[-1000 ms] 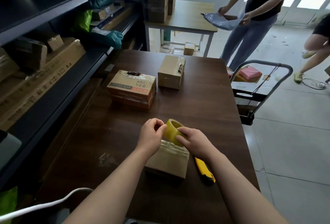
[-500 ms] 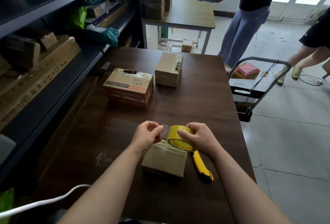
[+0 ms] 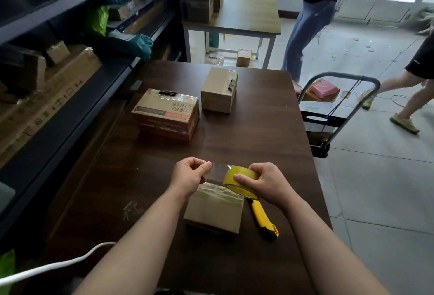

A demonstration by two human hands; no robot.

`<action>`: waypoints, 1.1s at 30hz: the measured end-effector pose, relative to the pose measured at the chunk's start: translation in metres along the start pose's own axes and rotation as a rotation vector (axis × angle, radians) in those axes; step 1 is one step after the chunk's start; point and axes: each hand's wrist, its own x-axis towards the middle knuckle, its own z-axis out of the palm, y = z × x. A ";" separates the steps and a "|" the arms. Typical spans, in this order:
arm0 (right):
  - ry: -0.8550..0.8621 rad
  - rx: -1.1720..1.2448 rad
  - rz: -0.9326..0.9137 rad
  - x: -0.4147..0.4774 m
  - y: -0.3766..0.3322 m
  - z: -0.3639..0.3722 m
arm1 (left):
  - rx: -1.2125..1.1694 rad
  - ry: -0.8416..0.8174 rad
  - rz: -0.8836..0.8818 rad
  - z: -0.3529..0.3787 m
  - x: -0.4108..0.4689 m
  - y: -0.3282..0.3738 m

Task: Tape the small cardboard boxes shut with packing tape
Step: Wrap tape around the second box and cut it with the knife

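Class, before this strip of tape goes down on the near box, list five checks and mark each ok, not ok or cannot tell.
1. Left hand pinches the strip end: ok.
2. Right hand holds the tape roll: ok.
3. Strip flat, untwisted: ok.
4. Strip spans the small box top: not ok, it looks shorter.
5. Yellow knife beside the box for cutting: ok.

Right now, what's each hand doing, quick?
Left hand: pinches the end of the tape strip.
Right hand: holds the yellow tape roll.
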 end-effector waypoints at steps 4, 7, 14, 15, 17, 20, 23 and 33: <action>0.024 0.022 0.066 -0.007 0.016 -0.004 | -0.025 -0.010 -0.075 -0.013 0.006 -0.007; -0.005 0.150 0.151 -0.014 0.020 -0.001 | 0.092 -0.052 -0.095 -0.014 0.007 -0.021; -0.129 0.463 0.501 -0.018 0.031 0.016 | 0.342 -0.084 -0.155 -0.015 0.014 -0.037; -0.148 0.503 0.528 -0.017 0.032 0.019 | 0.347 -0.094 -0.192 -0.016 0.015 -0.040; -0.159 0.583 0.559 -0.016 0.030 0.024 | 0.346 -0.102 -0.218 -0.017 0.015 -0.045; -0.176 0.593 0.570 -0.015 0.028 0.029 | 0.321 -0.114 -0.250 -0.023 0.014 -0.048; -0.228 0.552 0.561 -0.017 0.025 0.032 | 0.292 -0.129 -0.287 -0.032 0.012 -0.050; -0.226 0.357 0.325 -0.019 0.015 0.014 | 0.313 -0.004 -0.181 -0.036 0.010 -0.048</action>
